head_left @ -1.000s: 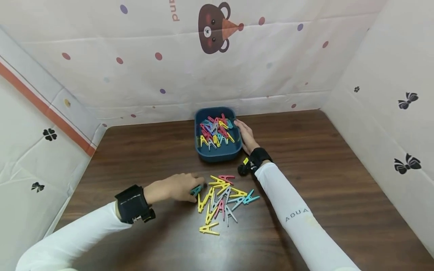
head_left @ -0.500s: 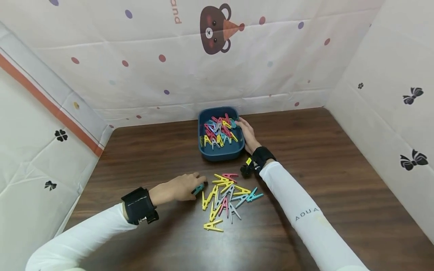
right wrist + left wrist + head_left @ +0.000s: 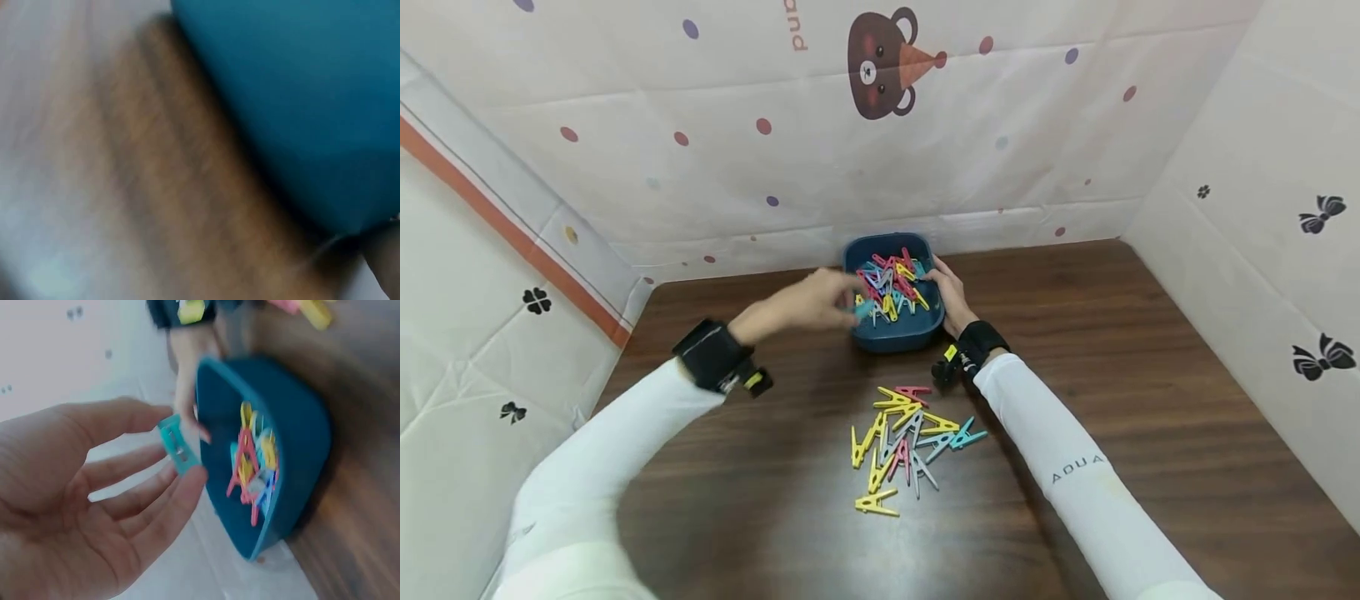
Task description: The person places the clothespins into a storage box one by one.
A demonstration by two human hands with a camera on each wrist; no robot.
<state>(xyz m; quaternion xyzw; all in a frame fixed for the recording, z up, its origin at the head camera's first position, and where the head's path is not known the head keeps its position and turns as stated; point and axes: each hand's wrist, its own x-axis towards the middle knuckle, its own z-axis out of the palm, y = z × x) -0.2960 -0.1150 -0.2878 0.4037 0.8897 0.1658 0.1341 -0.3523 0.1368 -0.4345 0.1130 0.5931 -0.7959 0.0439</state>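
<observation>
Between thumb and fingertips, my left hand [image 3: 812, 302] pinches a teal clothespin [image 3: 178, 445]. It is over the near left rim of a dark blue plastic bin [image 3: 895, 340]. Colourful clothespins [image 3: 886, 279] in pink, yellow, blue and grey lie heaped inside the bin. My right hand [image 3: 953, 298] grips the bin's right side, with a digit over the rim in the left wrist view. In the right wrist view the bin's wall [image 3: 312, 112] fills the upper right. A loose pile of yellow, grey, pink and turquoise clothespins [image 3: 901, 442] lies on the table nearer the person.
The brown wooden table [image 3: 1060, 333] carries the bin near its back edge. Behind it hangs a white patterned sheet [image 3: 715, 183] with a bear print, and similar panels [image 3: 1247, 275] stand at both sides.
My left hand has lifted the teal clothespin from beside the pile and moved it up and away to the bin's rim. My right hand stays at the bin's side.
</observation>
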